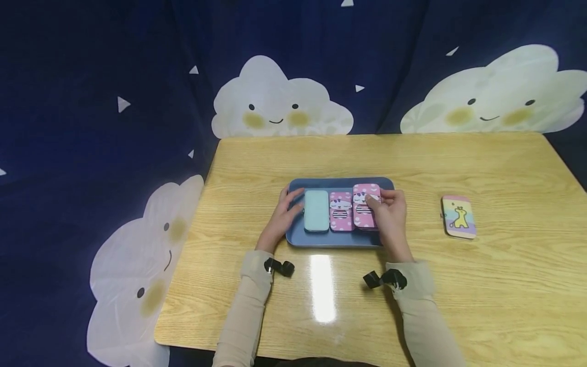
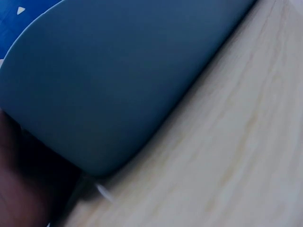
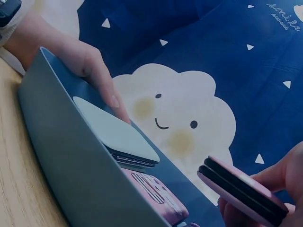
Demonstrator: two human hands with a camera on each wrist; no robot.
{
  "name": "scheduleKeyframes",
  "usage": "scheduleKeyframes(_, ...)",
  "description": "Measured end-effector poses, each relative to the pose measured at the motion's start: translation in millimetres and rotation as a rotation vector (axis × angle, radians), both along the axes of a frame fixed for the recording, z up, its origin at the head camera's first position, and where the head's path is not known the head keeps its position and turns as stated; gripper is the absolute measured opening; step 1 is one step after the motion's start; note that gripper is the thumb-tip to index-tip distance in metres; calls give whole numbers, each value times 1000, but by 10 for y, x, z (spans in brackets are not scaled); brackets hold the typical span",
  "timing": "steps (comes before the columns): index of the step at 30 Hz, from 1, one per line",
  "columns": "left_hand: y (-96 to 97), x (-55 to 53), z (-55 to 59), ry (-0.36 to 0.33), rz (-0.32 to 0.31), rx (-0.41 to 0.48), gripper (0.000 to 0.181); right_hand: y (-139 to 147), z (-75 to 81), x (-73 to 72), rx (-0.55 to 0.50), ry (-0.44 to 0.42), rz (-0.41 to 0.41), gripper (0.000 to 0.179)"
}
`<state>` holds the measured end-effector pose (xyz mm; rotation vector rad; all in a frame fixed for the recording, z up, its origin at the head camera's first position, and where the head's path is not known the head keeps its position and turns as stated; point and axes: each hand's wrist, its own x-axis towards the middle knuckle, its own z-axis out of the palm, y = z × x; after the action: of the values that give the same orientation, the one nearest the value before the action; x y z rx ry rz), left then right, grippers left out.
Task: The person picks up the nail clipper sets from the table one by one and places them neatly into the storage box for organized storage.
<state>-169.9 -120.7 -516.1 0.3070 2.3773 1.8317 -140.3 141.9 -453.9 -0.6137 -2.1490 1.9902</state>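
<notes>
A shallow blue-grey tray point(image 1: 339, 242) lies on the table, with small flat cases in it. My right hand point(image 1: 392, 216) pinches a pink cat-print case point(image 1: 365, 220) over the tray's right end, thumb on its top face. The right wrist view shows that pink case point(image 3: 236, 187) edge-on, its sides dark, raised beside the tray. My left hand point(image 1: 281, 218) is at the tray's left end, fingers extended over the rim toward a mint-green case point(image 1: 316, 211). A second pink cat-print case point(image 1: 341, 211) lies between the mint case and the held one.
A pastel-striped case with a yellow giraffe point(image 1: 460, 217) lies on the wooden table point(image 1: 513, 275), right of the tray. Dark blue curtain with cloud faces point(image 1: 282, 104) hangs behind the table and along its left side.
</notes>
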Motion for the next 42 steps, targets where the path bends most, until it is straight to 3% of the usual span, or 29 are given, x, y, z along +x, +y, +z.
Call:
scheduleKeyframes(18, -13, -10, 8, 3, -7, 9, 46, -214, -93, -46, 127, -18, 72, 45)
scheduleKeyframes(29, -16, -4, 4, -3, -9, 3, 45, -300, -168, -75, 120, -16, 135, 49)
scheduleKeyframes(42, -19, -8, 5, -2, -4, 4, 45, -348, -190, -113, 273, -30, 149, 50)
